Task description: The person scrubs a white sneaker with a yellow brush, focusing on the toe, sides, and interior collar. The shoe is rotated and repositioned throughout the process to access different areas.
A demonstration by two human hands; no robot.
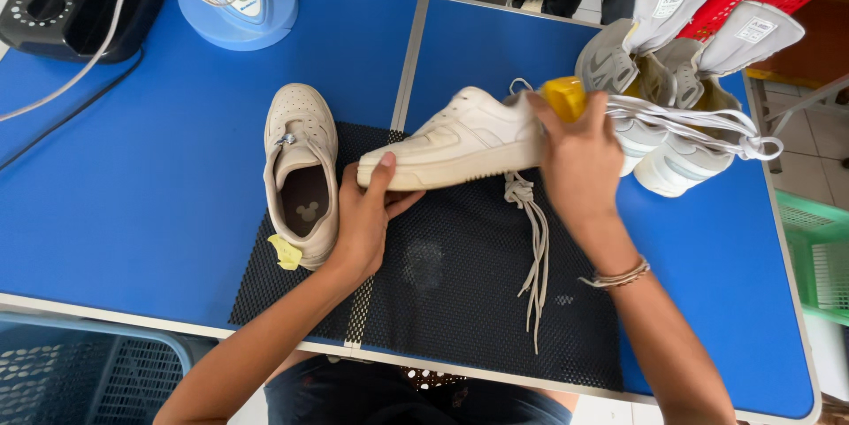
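One cream sneaker [460, 142] is held on its side above the black mesh mat [442, 275], its toe clasped in the grip of the left hand [367, 222]. One yellow sponge [564, 96] is pressed to the heel by the closed right hand [579, 160]. A second cream sneaker [301, 173] lies on the mat. Two more sneakers [672, 80] are seen on the blue surface [133, 186], and one bunch of loose laces [535, 239] lies on the mat.
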